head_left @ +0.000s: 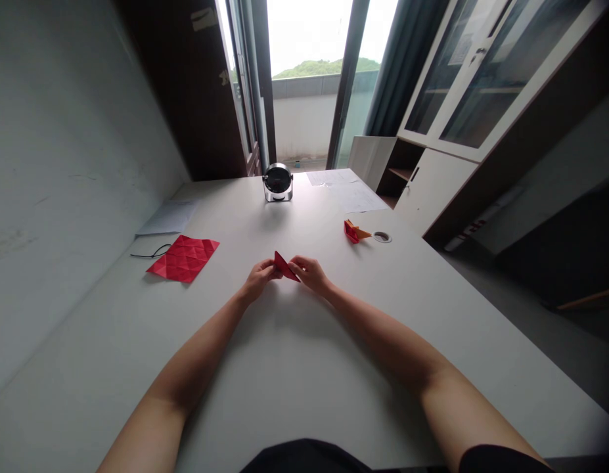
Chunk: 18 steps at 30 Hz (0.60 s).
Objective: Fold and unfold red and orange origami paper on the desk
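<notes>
A small piece of folded red paper [285,267] is held between my two hands, a little above the middle of the white table. My left hand [261,276] pinches its left side between thumb and fingers. On the right side, my right hand [309,270] grips the paper with its fingers closed on the edge. The paper looks like a pointed, slanted shape with one corner up and another reaching down to the right. Parts of it are covered by my fingers.
A creased red paper sheet [184,259] lies at the left, with a black cord [156,253] beside it. Folded red and orange paper figures [354,232] sit at the right near a round cable hole [382,237]. A round black-and-silver device [278,182] stands at the back, near white papers [356,192].
</notes>
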Each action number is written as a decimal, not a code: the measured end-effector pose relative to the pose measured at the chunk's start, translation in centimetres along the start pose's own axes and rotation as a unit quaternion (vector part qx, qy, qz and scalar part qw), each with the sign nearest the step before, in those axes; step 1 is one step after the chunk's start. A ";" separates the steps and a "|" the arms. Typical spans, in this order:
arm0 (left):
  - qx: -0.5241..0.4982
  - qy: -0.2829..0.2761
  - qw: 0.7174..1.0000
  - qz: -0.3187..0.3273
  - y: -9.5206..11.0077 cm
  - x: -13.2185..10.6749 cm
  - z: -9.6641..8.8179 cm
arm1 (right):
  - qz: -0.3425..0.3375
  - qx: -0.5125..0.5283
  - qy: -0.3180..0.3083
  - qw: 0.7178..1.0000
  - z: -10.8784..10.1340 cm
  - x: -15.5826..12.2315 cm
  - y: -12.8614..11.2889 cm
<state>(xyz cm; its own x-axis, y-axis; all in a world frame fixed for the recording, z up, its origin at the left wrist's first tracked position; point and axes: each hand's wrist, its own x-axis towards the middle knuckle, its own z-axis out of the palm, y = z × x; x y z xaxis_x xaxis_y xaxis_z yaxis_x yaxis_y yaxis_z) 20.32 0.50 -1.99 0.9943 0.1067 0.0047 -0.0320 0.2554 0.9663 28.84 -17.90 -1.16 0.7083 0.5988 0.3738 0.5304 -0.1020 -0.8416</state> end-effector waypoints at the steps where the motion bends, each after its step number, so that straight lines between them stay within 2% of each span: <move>1: 0.001 -0.001 1.000 -0.002 0.0 0.0 0.0 | -0.001 -0.005 0.002 1.000 0.0 0.0 0.1; 9: 0.019 0.027 0.999 0.008 -0.4 0.2 -0.3 | -0.012 -0.006 -0.009 1.000 -0.1 -0.2 0.0; 18: 0.015 0.011 1.000 0.009 -0.3 0.1 -0.2 | -0.034 -0.043 0.009 0.998 0.0 -0.3 0.2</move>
<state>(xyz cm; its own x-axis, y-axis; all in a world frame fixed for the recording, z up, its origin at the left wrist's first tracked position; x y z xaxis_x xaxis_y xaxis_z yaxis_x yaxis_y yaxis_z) 20.40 0.65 -2.37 0.9911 0.1318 0.0178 -0.0473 0.2238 0.9735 28.73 -18.06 -1.40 0.6773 0.5920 0.4368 0.6150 -0.1298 -0.7777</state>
